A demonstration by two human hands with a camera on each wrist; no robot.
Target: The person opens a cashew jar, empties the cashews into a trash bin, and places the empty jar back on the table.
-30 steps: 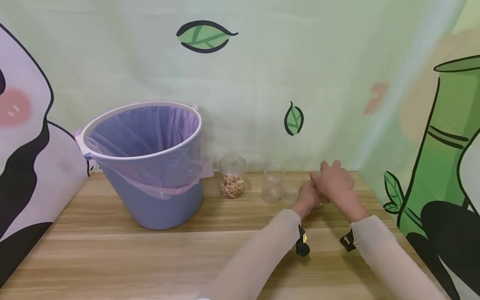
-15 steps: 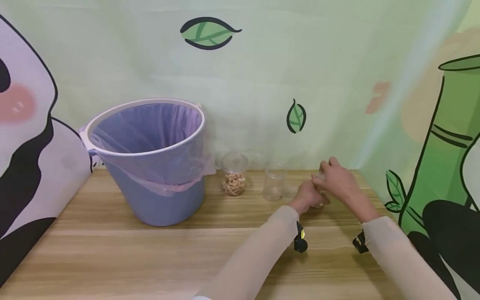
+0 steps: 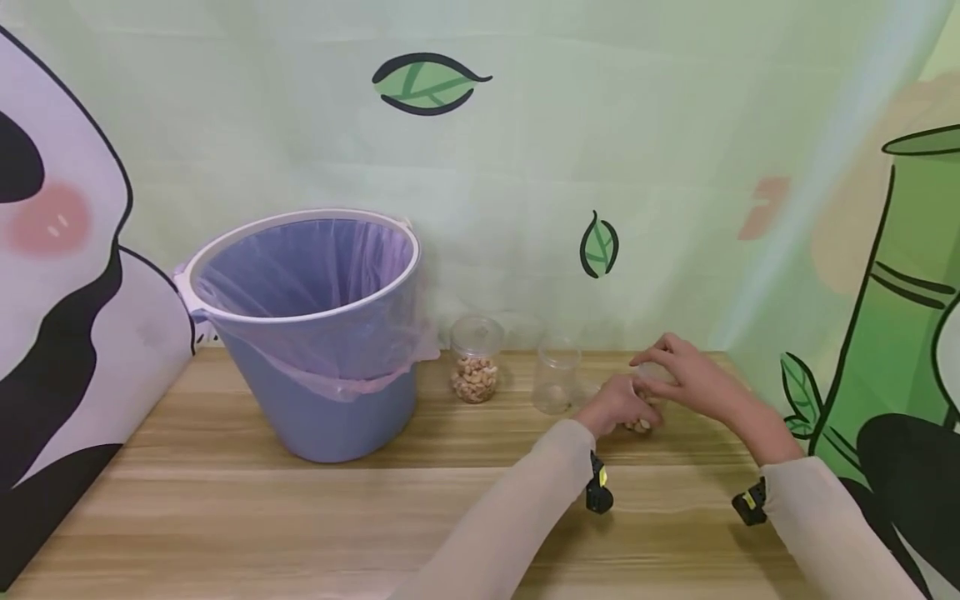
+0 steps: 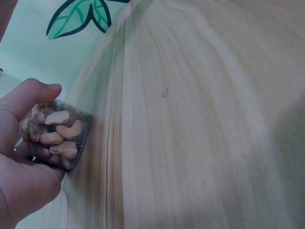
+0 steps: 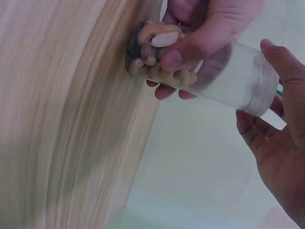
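Observation:
My left hand grips the lower part of a clear jar, its thumb and fingers curled round the wall. Cashew nuts fill the jar's bottom, which sits at the tabletop. My right hand is at the jar's top, thumb on one side and fingers on the other of the clear lid. In the head view the two hands hide most of this jar. To the left stands a clear jar that looks empty. Farther left is another lidded jar, part filled with cashews.
A large blue bin with a pinkish liner stands on the left of the wooden table. Directly behind the table hangs a green printed backdrop.
The right forearm has swung outward to the right, and the right hand's fingers have spread farther apart at the jar's top. The left hand keeps its grip in about the same place.

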